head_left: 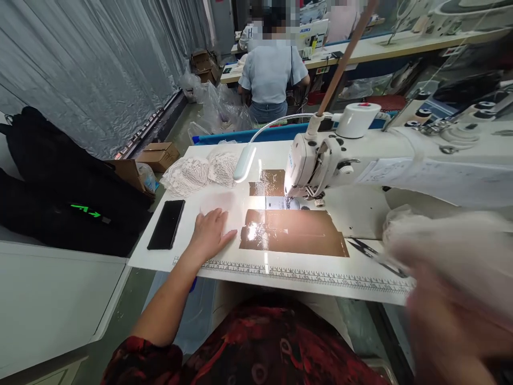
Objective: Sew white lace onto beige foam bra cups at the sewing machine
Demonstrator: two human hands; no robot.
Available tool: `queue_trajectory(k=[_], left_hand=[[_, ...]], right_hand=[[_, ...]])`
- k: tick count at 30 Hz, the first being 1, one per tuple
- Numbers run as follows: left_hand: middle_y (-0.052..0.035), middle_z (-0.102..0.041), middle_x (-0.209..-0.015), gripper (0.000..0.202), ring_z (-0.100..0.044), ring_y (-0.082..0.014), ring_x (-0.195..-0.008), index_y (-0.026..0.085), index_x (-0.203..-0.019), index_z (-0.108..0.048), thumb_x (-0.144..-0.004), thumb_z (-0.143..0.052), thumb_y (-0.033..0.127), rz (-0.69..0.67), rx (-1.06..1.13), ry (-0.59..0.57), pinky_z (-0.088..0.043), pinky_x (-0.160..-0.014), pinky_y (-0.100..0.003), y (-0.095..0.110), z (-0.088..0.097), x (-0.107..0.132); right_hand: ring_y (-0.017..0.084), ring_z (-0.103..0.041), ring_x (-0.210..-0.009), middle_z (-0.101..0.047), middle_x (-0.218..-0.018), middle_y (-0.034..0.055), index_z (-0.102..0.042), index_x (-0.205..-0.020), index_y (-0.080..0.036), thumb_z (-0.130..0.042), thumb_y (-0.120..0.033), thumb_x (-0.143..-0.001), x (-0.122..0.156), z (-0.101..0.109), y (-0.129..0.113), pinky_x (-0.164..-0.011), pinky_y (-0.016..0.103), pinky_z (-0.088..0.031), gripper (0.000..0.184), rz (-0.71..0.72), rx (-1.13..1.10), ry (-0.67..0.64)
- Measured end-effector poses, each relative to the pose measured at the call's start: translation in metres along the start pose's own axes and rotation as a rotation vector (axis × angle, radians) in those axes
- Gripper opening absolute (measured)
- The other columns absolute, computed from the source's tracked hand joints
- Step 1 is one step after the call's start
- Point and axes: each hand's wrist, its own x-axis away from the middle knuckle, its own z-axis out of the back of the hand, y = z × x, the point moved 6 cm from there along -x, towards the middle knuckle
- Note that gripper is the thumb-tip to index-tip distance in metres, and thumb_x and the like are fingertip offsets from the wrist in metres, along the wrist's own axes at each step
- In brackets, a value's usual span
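My left hand lies flat on the white sewing table, its fingers spread over a thin, pale, sheer fabric piece. My right hand is smeared by motion at the right edge, with a bunch of whitish fabric in it; its separate fingers do not show. Thread snips lie on the table beside that fabric. Between the hands stands the head of a sewing machine, its needle area lit. Shiny brown tape covers the tabletop in front of the needle.
White lace pieces lie at the table's back left, and a black phone near its left edge. A lamp on a bent neck hangs over the table. A printed ruler follows the front edge. Ahead, a person sits facing away.
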Motion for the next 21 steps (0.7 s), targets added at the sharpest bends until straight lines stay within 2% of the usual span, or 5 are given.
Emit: queue_trajectory(k=[3,6,13,17,21], left_hand=[[-0.0171,-0.035,-0.148,0.077,-0.033,-0.0339,-0.135,0.018,-0.14,-0.036,-0.075,-0.066,0.047,-0.211,0.205,-0.014,-0.026,-0.11,-0.055,0.046,0.007,0.007],[-0.0084,-0.059,-0.127,0.059,-0.057,-0.0234,-0.112,0.023,-0.13,-0.048,-0.073,-0.062,0.025,-0.433,0.482,-0.119,-0.04,-0.103,-0.04,0.089,0.004,0.016],[-0.0051,-0.066,-0.084,0.025,-0.06,-0.0189,-0.08,0.017,-0.088,-0.067,-0.074,-0.048,0.012,0.042,0.528,0.154,-0.047,-0.072,-0.03,0.021,-0.001,0.019],[-0.0072,-0.067,-0.086,0.038,-0.061,-0.016,-0.07,0.016,-0.12,-0.059,-0.09,-0.044,0.034,-0.04,1.16,-0.234,-0.049,-0.068,-0.029,0.048,-0.02,0.026],[-0.0154,-0.062,-0.117,0.08,-0.064,-0.0182,-0.081,0.025,-0.15,-0.012,-0.086,-0.052,0.053,-0.291,1.58,-0.577,-0.051,-0.081,-0.036,0.093,-0.014,0.037]], right_hand=[[0.018,-0.066,-0.068,-0.07,-0.076,0.0029,-0.069,-0.086,-0.021,-0.047,-0.041,-0.09,-0.017,-0.049,-0.023,-0.056,0.027,-0.053,0.03,-0.002,-0.183,-0.045],[0.017,-0.063,-0.063,-0.067,-0.07,0.0011,-0.062,-0.079,-0.02,-0.054,-0.027,-0.084,-0.029,-0.082,-0.052,-0.057,0.027,-0.05,0.012,0.088,-0.342,-0.187],[0.013,-0.053,-0.059,-0.061,-0.071,-0.0002,-0.052,-0.076,-0.022,-0.053,-0.013,-0.069,-0.028,-0.034,-0.05,-0.055,0.024,-0.043,0.012,0.14,-0.153,0.114],[0.015,-0.055,-0.064,-0.062,-0.075,0.0017,-0.054,-0.074,-0.021,-0.058,-0.023,-0.073,-0.036,-0.05,-0.04,-0.055,0.025,-0.043,0.005,-0.076,-0.279,-0.06],[0.016,-0.058,-0.067,-0.065,-0.077,0.0026,-0.06,-0.086,-0.018,-0.061,-0.036,-0.078,-0.031,-0.092,-0.039,-0.059,0.026,-0.046,0.02,-0.266,-0.808,-0.501]])
